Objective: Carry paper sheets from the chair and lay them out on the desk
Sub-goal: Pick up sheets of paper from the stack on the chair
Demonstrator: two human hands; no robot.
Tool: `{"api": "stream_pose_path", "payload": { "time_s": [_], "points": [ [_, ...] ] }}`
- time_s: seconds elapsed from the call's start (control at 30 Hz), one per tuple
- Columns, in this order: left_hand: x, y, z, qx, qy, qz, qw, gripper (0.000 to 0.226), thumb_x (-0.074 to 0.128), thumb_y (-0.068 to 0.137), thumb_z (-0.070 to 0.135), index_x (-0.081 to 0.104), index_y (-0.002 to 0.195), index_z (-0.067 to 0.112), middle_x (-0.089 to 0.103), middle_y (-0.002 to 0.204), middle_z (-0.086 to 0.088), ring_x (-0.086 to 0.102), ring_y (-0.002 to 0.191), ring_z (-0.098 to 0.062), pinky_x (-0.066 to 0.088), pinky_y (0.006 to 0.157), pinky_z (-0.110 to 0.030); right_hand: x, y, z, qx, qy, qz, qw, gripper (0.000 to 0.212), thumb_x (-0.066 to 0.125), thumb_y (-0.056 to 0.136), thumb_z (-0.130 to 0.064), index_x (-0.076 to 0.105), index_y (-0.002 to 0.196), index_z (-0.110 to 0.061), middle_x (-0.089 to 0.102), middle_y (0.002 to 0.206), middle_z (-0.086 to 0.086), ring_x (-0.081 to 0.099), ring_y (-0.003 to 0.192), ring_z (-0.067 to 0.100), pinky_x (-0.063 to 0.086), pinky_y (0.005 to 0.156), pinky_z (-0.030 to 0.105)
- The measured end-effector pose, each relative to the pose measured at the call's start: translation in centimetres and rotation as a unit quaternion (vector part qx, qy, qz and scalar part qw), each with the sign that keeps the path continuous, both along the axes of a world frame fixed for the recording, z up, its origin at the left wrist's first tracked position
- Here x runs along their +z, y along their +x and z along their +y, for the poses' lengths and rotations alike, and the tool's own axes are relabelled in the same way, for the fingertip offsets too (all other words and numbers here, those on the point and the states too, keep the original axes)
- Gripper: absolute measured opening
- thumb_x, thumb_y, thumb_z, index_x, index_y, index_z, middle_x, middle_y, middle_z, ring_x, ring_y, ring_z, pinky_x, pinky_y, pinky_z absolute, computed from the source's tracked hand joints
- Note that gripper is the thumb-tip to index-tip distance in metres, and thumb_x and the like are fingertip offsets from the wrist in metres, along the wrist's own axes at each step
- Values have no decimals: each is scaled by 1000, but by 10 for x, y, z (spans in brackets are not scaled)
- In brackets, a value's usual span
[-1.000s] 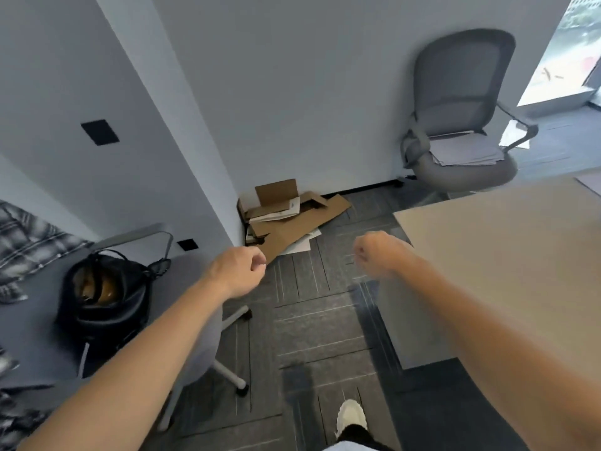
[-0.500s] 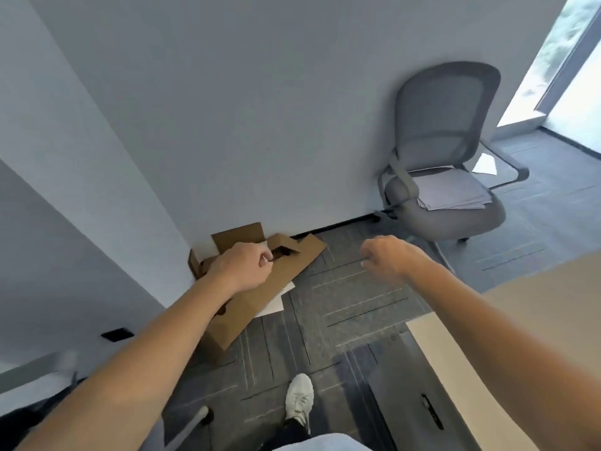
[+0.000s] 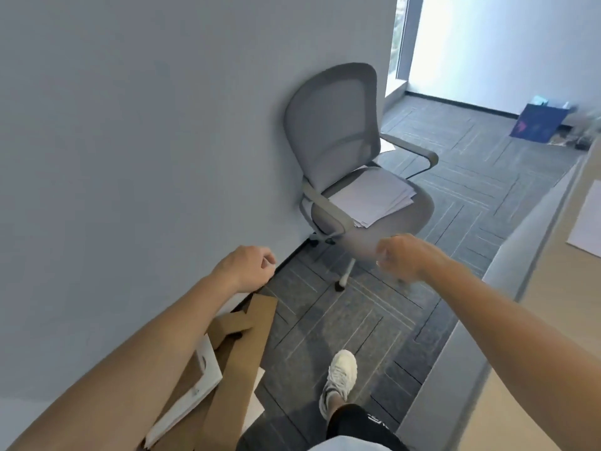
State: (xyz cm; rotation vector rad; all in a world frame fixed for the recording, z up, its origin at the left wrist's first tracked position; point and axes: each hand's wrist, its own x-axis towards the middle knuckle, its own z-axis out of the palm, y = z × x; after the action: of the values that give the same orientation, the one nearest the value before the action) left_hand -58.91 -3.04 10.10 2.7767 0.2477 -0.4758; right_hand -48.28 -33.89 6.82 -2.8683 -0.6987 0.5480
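A stack of white paper sheets lies on the seat of a grey office chair that stands against the wall, ahead of me. My left hand hovers in front of the wall with its fingers curled and nothing in it. Just before the chair's seat, my right hand is held out, fingers curled too, holding nothing. The beige desk runs along the right edge, with one white sheet lying on it.
Flattened cardboard and white packaging lie on the floor by the wall under my left arm. My foot in a white shoe is on the dark carpet tiles. A blue bag stands far back right near the window.
I have walked closer to the chair and turned right; it now fills the middle of the view. The cardboard has slid under my left arm. Both hands stay curled and hold nothing.
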Motion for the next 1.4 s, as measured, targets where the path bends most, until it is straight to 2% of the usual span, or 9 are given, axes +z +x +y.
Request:
{"api": "stream_pose_path", "payload": {
  "time_s": [0.1, 0.23, 0.5, 0.73, 0.93, 1.1, 1.23, 1.3, 1.4],
  "points": [
    [-7, 90, 11, -28, 19, 30, 999, 27, 51, 97, 30, 64, 119, 22, 66, 112, 1, 61, 100, -17, 52, 88, -33, -17, 66, 10, -41, 31, 42, 998, 29, 47, 99, -32, 63, 118, -17, 65, 113, 3, 62, 99, 24, 53, 87, 40],
    [-8, 212, 14, -63, 34, 50, 996, 28, 53, 96, 32, 62, 120, 23, 66, 110, 5, 61, 101, -17, 52, 90, -34, -31, 150, 14, -112, 58, 79, 989, 39, 49, 96, -37, 55, 132, -26, 60, 128, 1, 58, 112, 24, 50, 93, 41],
    [-40, 401, 14, -152, 37, 57, 986, 32, 55, 94, 35, 61, 124, 23, 67, 115, 5, 61, 106, -18, 50, 93, -33, -54, 294, 14, -202, 18, 116, 972, 40, 50, 97, -34, 55, 136, -25, 60, 133, 1, 54, 121, 24, 48, 97, 39],
    [-122, 587, 17, -227, 22, 116, 967, 34, 52, 96, 32, 58, 128, 24, 63, 126, 4, 59, 113, -20, 47, 91, -33, -108, 406, 22, -303, -4, 150, 941, 37, 49, 96, -37, 57, 130, -26, 61, 130, 2, 59, 114, 24, 50, 90, 38],
    [-212, 711, -10, -246, 1, 233, 941, 43, 48, 95, 22, 52, 138, 18, 53, 141, -6, 52, 126, -25, 43, 102, -33, -165, 478, 31, -422, 42, 243, 873, 36, 50, 98, -32, 60, 129, -16, 63, 129, 5, 58, 115, 23, 49, 94, 34],
    [-302, 769, -27, -229, -18, 273, 934, 48, 50, 93, 24, 47, 141, 20, 48, 143, -10, 49, 127, -29, 43, 103, -37, -234, 527, 24, -476, 59, 279, 832, 35, 50, 98, -32, 61, 128, -17, 63, 129, 2, 58, 116, 22, 47, 92, 33],
    [-377, 794, -35, -185, -6, 279, 942, 60, 54, 93, 27, 37, 149, 11, 40, 149, -14, 45, 131, -33, 41, 102, -37, -307, 559, 19, -538, 107, 283, 787, 29, 55, 95, -31, 65, 119, -18, 66, 115, -3, 62, 108, 21, 50, 92, 35],
    [-414, 801, -36, -138, -13, 262, 955, 57, 58, 91, 26, 43, 143, 8, 47, 142, -13, 51, 123, -32, 45, 91, -35, -350, 569, 22, -590, 153, 283, 740, 26, 58, 92, -30, 66, 114, -19, 66, 111, -2, 65, 103, 22, 53, 93, 39],
    [-458, 804, -35, -67, -54, 235, 968, 32, 60, 86, 23, 59, 113, 6, 62, 115, -10, 59, 95, -28, 47, 73, -32, -412, 576, 32, -651, 216, 278, 672, 35, 59, 89, -26, 64, 121, -15, 66, 113, 1, 66, 104, 24, 54, 93, 44]
  ]
}}
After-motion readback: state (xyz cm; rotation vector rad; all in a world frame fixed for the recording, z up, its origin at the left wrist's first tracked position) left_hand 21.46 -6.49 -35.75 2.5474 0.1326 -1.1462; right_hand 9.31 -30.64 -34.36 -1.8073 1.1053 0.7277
